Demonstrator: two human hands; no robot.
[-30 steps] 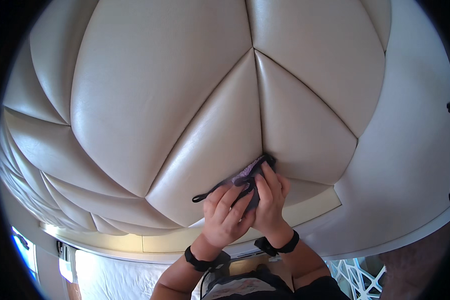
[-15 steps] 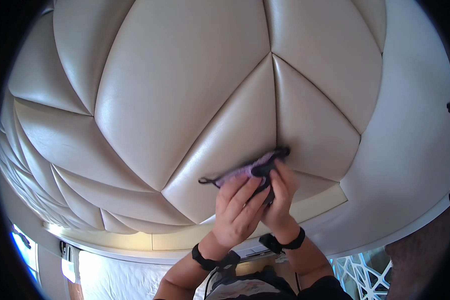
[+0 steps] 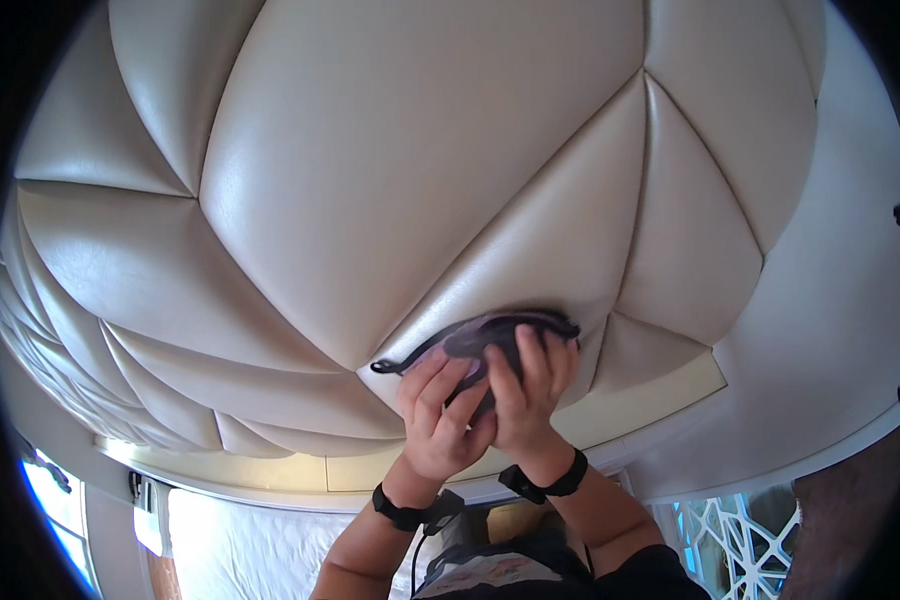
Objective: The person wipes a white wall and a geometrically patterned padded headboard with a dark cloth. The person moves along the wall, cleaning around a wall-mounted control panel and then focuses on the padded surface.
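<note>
Now the left hand (image 3: 438, 420) and right hand (image 3: 530, 395) together clasp the purple-black cloth (image 3: 482, 343) – its right end shifted leftward off the seam (image 3: 626, 262) – so contact apparently falls on one cream padded section (image 3: 545, 250), left of that line.

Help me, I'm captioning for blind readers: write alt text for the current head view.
A person's left hand and right hand hold a purple and dark grey cloth, with a small loop at its left end, against a large cream padded panel divided by seams. Both forearms wear black wristbands; a white lattice shows at lower right.
</note>
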